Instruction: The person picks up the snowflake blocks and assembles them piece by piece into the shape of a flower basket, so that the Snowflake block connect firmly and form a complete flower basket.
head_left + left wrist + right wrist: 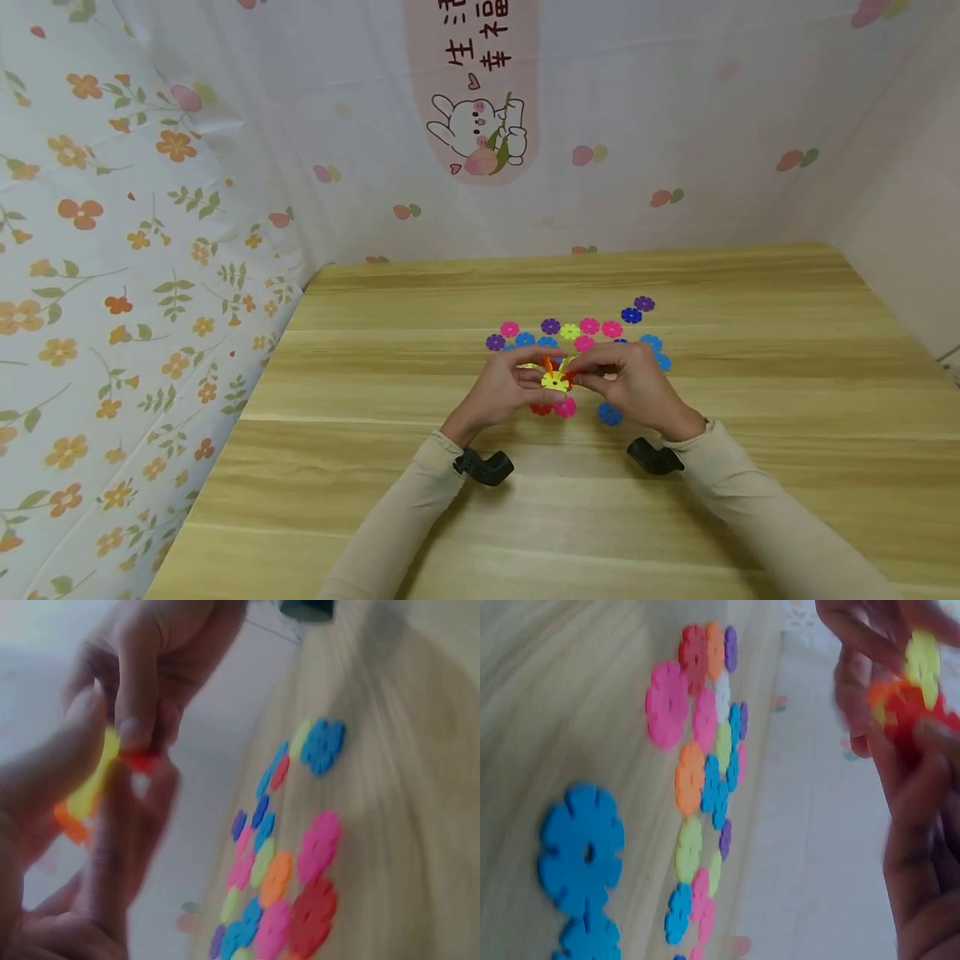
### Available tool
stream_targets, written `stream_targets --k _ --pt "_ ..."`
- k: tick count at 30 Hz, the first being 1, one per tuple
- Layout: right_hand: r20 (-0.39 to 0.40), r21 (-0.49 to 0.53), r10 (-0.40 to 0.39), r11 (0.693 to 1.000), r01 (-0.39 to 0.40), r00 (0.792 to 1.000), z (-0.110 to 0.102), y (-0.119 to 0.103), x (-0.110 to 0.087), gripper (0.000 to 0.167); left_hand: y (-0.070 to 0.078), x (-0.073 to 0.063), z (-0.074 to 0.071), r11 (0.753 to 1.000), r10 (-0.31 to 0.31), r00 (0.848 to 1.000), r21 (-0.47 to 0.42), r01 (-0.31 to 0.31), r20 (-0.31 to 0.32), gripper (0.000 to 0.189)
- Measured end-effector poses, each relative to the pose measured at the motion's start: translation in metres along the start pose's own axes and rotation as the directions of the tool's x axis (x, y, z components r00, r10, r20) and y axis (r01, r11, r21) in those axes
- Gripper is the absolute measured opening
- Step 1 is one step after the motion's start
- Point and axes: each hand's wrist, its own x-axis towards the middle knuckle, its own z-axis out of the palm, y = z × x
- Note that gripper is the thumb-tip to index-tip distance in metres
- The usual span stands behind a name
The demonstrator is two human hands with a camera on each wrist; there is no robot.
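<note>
Both hands meet above the table in the head view. My left hand (510, 385) grips a small cluster of joined flower-shaped discs, with a yellow disc (556, 382) facing the camera and an orange disc (548, 364) behind it. Between thumb and fingers, my right hand (630, 379) pinches a red disc (911, 724) against the cluster. In the right wrist view the red disc touches the yellow and orange pieces. Fingers hide much of the cluster, and the left wrist view is blurred there.
Loose notched discs lie on the wooden table (360, 467) around and beyond the hands: pink (510, 329), purple (644, 303), blue (610, 413), and others. Behind the table hangs a printed cloth (637, 125); a floral cloth (135, 275) is at the left.
</note>
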Motion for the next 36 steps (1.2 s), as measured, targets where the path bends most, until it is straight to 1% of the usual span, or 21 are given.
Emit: stream_targets --k 3,5,8,10,12,15,17,20,22,23,25,27,30,33,36 --pt "0.046 0.027 0.021 0.999 -0.023 0.999 -0.002 0.0 0.001 0.021 0.0 0.002 -0.003 0.999 0.028 0.998 0.014 -0.029 0.055 0.051" --pt "0.045 0.039 0.047 0.998 -0.049 0.998 -0.001 -0.001 0.001 0.023 0.001 0.002 -0.004 0.999 0.041 0.995 0.014 -0.042 0.086 0.054" --pt "0.025 0.038 0.092 0.995 -0.092 0.995 0.0 0.0 0.001 0.024 0.001 0.003 -0.003 0.997 0.055 0.993 0.056 -0.062 0.108 0.056" --pt "0.018 0.025 0.103 0.994 -0.104 0.994 -0.001 0.001 0.0 0.023 0.0 0.002 -0.003 0.991 0.054 0.993 0.119 -0.067 0.108 0.055" --pt "0.028 -0.003 0.108 0.994 -0.108 0.994 -0.004 0.004 -0.001 0.022 -0.002 0.0 -0.003 0.982 0.06 0.994 0.176 -0.076 0.095 0.053" --pt "0.093 -0.111 0.107 0.989 -0.097 0.99 -0.011 0.009 -0.006 0.021 -0.002 -0.003 -0.005 0.967 0.074 0.995 0.237 -0.088 0.068 0.049" --pt "0.175 -0.21 0.121 0.974 -0.083 0.977 -0.015 0.015 -0.012 0.023 -0.002 -0.004 -0.006 0.962 0.085 0.995 0.257 -0.096 0.054 0.047" --pt "0.312 -0.34 0.141 0.94 -0.029 0.94 -0.02 0.023 -0.021 0.026 -0.002 -0.004 -0.007 0.96 0.093 0.995 0.263 -0.101 0.043 0.046" --pt "0.374 -0.382 0.145 0.924 0.009 0.916 -0.021 0.027 -0.026 0.029 -0.002 -0.004 -0.008 0.958 0.106 0.993 0.261 -0.114 0.045 0.046" --pt "0.39 -0.391 0.143 0.92 0.023 0.91 -0.021 0.028 -0.028 0.03 -0.002 -0.004 -0.008 0.958 0.113 0.993 0.259 -0.12 0.044 0.047" --pt "0.397 -0.397 0.134 0.917 0.039 0.908 -0.021 0.03 -0.031 0.031 -0.002 -0.003 -0.007 0.954 0.132 0.99 0.266 -0.141 0.05 0.048" --pt "0.393 -0.396 0.123 0.917 0.047 0.911 -0.02 0.03 -0.031 0.031 -0.002 -0.002 -0.007 0.947 0.152 0.987 0.278 -0.161 0.054 0.047" --pt "0.392 -0.389 0.115 0.92 0.051 0.913 -0.019 0.03 -0.03 0.03 -0.001 -0.002 -0.006 0.939 0.163 0.985 0.297 -0.173 0.056 0.046" --pt "0.397 -0.365 0.111 0.93 0.046 0.911 -0.018 0.03 -0.027 0.026 0.001 -0.002 -0.004 0.939 0.154 0.987 0.304 -0.163 0.056 0.047" --pt "0.394 -0.323 0.111 0.946 0.024 0.912 -0.019 0.032 -0.026 0.023 0.011 -0.005 0.0 0.948 0.123 0.991 0.288 -0.135 0.058 0.05"
